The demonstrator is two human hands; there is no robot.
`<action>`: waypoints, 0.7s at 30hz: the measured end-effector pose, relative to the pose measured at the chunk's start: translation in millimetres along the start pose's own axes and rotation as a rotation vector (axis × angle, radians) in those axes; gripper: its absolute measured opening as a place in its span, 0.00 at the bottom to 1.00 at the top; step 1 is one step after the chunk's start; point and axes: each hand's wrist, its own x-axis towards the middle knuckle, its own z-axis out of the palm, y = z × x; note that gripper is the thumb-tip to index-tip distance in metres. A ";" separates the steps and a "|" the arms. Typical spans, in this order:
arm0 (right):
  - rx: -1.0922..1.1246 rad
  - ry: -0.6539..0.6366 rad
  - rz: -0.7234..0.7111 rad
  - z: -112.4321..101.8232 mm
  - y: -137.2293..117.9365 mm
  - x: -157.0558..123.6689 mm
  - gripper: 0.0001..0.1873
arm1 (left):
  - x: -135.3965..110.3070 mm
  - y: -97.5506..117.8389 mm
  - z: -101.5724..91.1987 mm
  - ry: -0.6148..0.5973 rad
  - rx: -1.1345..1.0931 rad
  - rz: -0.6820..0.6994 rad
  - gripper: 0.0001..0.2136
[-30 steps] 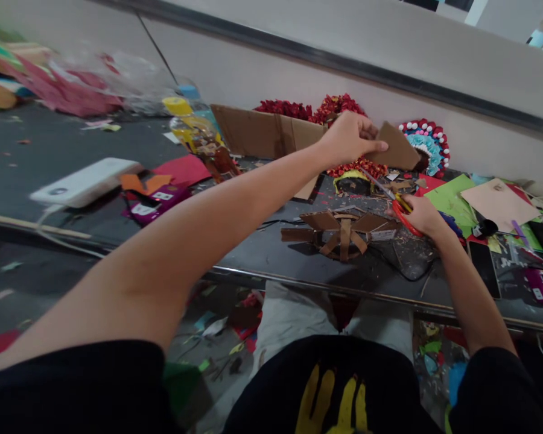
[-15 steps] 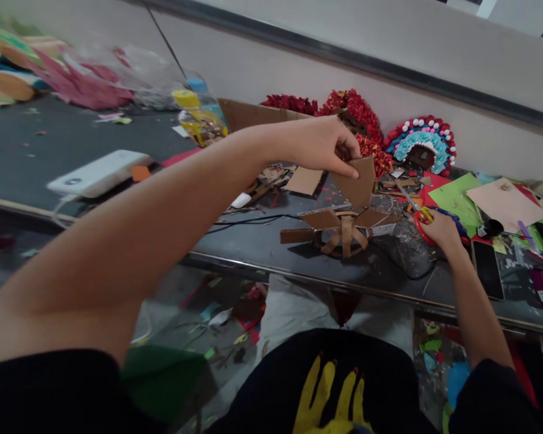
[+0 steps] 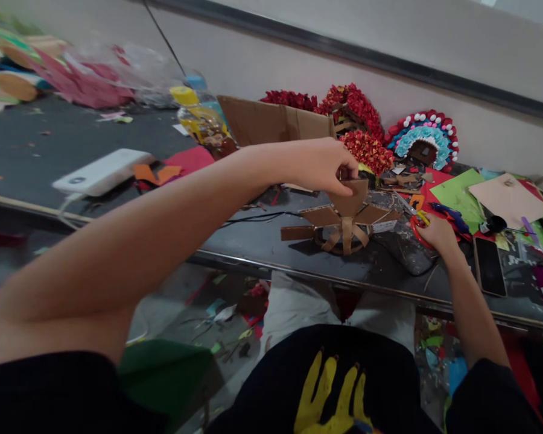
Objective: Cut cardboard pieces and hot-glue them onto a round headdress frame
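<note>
Spreading right across the view, the dark desk (image 3: 248, 244) is seen littered with scraps, and behind the outstretched left arm more of the brown cardboard sheet (image 3: 276, 120) is now uncovered than half a second ago. Near the front edge, the spoked cardboard frame (image 3: 346, 235) is left where it was. Over it comes the left hand (image 3: 328, 166), its grip closed in a pinch, thumb against fingers, on the top of the cardboard piece (image 3: 350, 199). And that piece has been brought down! A second ago it was held well apart, by the flowered arch (image 3: 423, 141); half a second ago, above the frame; now it is stood upright at the frame's middle, though whether they touch cannot be told. To the right, scissors (image 3: 422, 219) are kept by the handles in the right hand (image 3: 441, 234), fingers curled around them, blades pointed away, barely shifted.
</note>
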 end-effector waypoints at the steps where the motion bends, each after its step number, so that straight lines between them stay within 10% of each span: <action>1: 0.003 0.000 -0.002 -0.2 -0.4 -0.6 0.32 | -0.2 1.5 0.6 -0.006 0.004 -0.001 0.13; 21: 0.006 0.006 -0.022 3.5 -5.2 -3.6 0.32 | 2.3 2.3 11.2 0.025 0.016 0.050 0.09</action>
